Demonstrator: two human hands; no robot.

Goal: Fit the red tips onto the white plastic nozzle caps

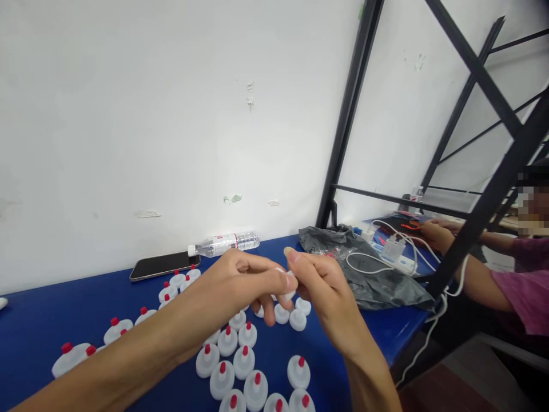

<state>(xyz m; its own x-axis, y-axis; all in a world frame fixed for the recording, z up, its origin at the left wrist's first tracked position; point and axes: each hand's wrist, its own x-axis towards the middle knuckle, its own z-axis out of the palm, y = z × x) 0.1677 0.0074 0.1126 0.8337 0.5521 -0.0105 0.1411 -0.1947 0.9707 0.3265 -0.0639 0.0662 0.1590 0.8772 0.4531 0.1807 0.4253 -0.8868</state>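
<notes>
My left hand (253,283) and my right hand (319,286) meet above the blue table. Between the fingertips of my left hand is a small white cap (289,296), mostly covered by the fingers. The fingers of my right hand are curled in against it, with the thumb raised; what they grip is hidden. Below and beside the hands stand several white caps with red tips (244,361). Several white caps without visible red tips (298,320) sit just under my right hand.
A black phone (165,265) and a clear bottle (225,244) lie along the wall. Dark plastic bags (364,280), white cables and a power strip (398,260) are on the right, near a black metal frame (351,109). Another person's arms (465,263) reach in at the far right.
</notes>
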